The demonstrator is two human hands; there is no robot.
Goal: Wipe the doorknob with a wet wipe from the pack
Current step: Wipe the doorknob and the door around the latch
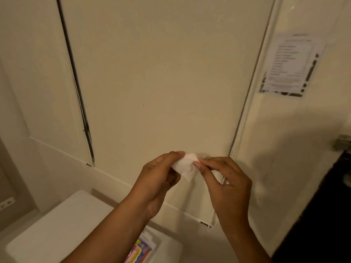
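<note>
Had the wet wipe (185, 166) pinched between both hands: left hand (157, 179), right hand (224, 183). Probably best unfolded fully before going for the door handle (342, 142).

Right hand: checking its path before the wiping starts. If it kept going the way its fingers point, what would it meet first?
The wet wipe pinched by both hands; beyond it, the left hand.

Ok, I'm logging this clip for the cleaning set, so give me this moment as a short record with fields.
left hand: left hand pinches one edge of the wet wipe
right hand: right hand pinches the other edge
wipe state: partly folded, held in the air before the wall
pack: colourful pack below the forearms, on a white surface
handle: metal handle at the far right edge, untouched
paper: printed sheet on the wall, text unreadable
</note>
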